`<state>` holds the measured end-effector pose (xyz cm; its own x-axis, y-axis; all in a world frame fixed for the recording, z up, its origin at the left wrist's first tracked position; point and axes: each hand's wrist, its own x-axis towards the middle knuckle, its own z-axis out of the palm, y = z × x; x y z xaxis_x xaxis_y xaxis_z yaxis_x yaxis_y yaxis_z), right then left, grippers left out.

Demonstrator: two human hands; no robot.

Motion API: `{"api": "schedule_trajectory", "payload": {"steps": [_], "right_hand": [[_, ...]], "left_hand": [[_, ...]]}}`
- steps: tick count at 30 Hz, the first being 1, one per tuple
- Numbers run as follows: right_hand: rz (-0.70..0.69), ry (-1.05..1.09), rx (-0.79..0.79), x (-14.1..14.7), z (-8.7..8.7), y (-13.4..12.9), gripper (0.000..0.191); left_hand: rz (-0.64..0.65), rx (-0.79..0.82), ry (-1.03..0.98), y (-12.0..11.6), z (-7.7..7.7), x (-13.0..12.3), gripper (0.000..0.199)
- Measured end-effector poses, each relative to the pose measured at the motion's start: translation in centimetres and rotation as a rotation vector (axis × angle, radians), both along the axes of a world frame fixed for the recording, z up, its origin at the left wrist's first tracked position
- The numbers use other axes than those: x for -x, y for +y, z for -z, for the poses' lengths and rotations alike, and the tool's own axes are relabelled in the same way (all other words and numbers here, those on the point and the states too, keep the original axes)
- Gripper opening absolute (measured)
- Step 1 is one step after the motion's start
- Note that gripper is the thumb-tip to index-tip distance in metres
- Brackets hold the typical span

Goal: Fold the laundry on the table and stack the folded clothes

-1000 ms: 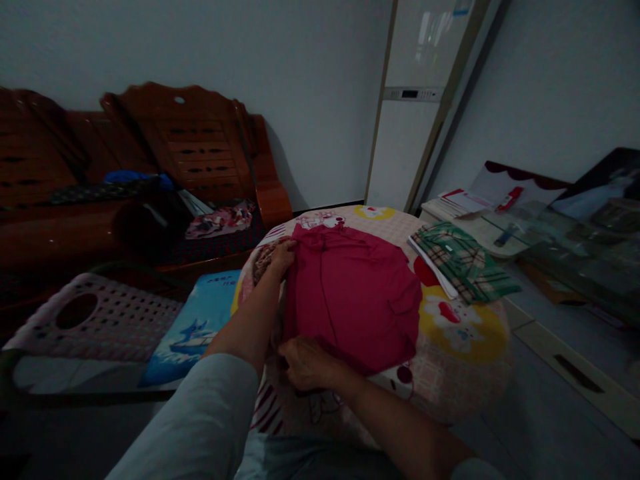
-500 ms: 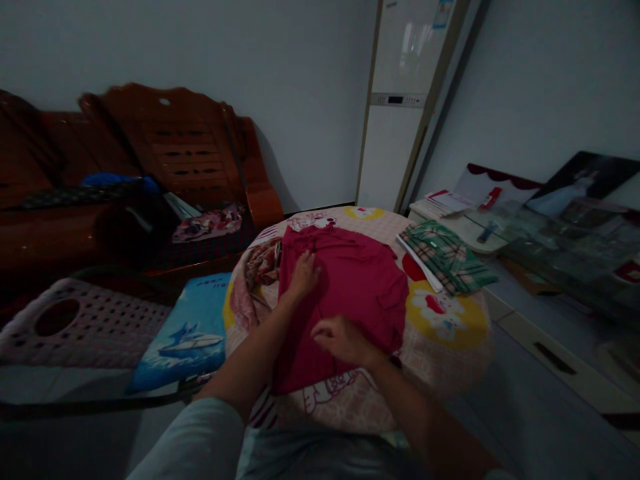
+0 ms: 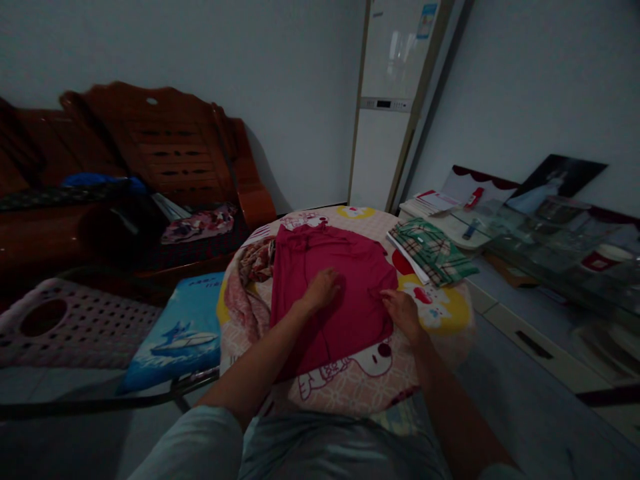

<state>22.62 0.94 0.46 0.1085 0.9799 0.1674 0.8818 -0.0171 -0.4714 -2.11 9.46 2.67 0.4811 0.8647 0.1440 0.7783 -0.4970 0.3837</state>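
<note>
1. Under my left grip [image 3: 323, 288] and just left of my right grip [image 3: 403, 311], a pink shirt [image 3: 350, 310] lies spread on the round desk [image 3: 350, 398].
2. My left grip is over the middle of the shirt, fingers bent. I can't tell if they pinch any of it.
3. My right grip is at the shirt's right side, fingertips by a fold. I can't tell if they are apart or squeezing it.
4. Left of my left grip, a patterned cloth [image 3: 244, 300] lies bunched beside the shirt.
5. Past my right grip, a green checked cloth [image 3: 433, 252] lies on the desk.
</note>
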Motion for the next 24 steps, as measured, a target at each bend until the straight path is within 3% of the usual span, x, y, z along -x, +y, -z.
{"api": "schedule_trajectory", "payload": {"steps": [3, 6, 10, 13, 15, 21, 24], "right_hand": [[-0.051, -0.031, -0.015, 0.3, 0.1, 0.5, 0.034], [-0.068, 0.063, -0.040, 0.3, 0.1, 0.9, 0.030], [0.114, 0.554, -0.118, -0.7, 0.3, 1.0, 0.027], [0.289, 0.915, -0.223, -2.3, 0.7, 0.7, 0.025], [0.365, 1.023, -0.335, -3.6, 1.1, 0.5, 0.022], [0.504, 1.020, -0.563, -5.8, 2.1, 0.3, 0.035], [0.483, 0.980, -0.590, -5.9, 2.6, 0.6, 0.032]], "left_hand": [[0.270, 0.067, -0.215, -3.2, 0.5, -3.3, 0.026], [0.333, 0.073, -0.340, -5.8, 2.2, -5.4, 0.022], [0.400, 0.035, -0.414, -6.7, 3.8, -5.8, 0.021], [0.512, -0.013, -0.394, -6.8, 3.9, -5.6, 0.023], [0.586, -0.037, -0.358, -7.0, 3.6, -5.6, 0.023], [0.680, -0.090, -0.185, -8.4, 3.0, -6.2, 0.043], [0.631, -0.099, -0.094, -8.9, 3.2, -6.7, 0.033]]}}
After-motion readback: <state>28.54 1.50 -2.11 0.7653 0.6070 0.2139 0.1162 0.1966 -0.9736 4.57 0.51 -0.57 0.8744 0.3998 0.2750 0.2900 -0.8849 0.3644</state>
